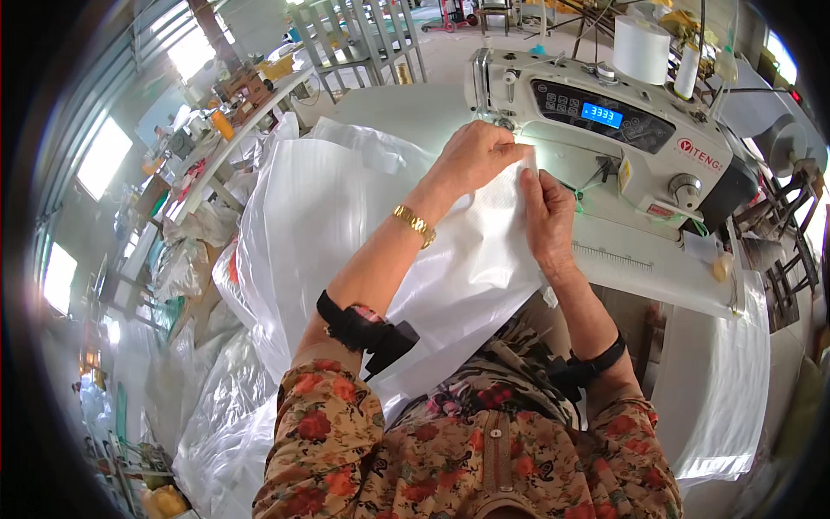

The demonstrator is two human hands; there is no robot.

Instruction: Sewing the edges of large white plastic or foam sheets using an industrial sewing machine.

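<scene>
A large sheet of shiny white plastic fabric spreads over the sewing table and hangs down toward my lap. My left hand is closed on its upper right edge, thumb and fingers pinched together just below the head of the sewing machine. Slightly lower and to the right, my right hand grips the same edge, which looks folded into a narrow strip between the two hands. The machine's lamp lights this spot. Its needle is hidden behind my left hand.
A white thread cone stands behind the machine, whose lit blue display faces me. More white plastic hangs off the table at right. Heaped clear plastic lies at left, below a cluttered bench. A grey metal rack stands beyond.
</scene>
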